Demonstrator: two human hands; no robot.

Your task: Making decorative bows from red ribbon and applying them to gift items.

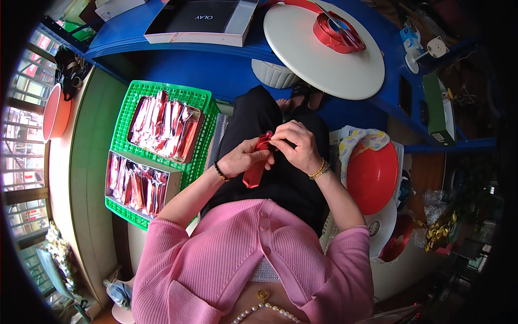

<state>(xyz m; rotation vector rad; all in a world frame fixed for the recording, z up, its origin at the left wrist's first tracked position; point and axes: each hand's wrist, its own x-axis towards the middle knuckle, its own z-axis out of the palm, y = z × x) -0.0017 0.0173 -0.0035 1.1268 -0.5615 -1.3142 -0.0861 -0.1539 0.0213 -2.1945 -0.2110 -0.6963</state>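
Observation:
Above my lap, a folded strip of shiny red ribbon [253, 174] hangs from my left hand [243, 157], which is closed round its upper part. My right hand [298, 146] meets it at the ribbon's gathered top end, thumb and fingertips pinched on the ribbon there. The fingertips partly cover that end, so its exact fold is hidden. The ribbon's lower end hangs free over my black trousers.
On the blue table, a round white board [294, 48] carries a red ribbon roll [329, 38] beside a white-lined box [237, 39]. A green basket [205, 97] at left holds boxes of shiny red-and-silver packets [162, 121]. A red basin [372, 175] stands at right.

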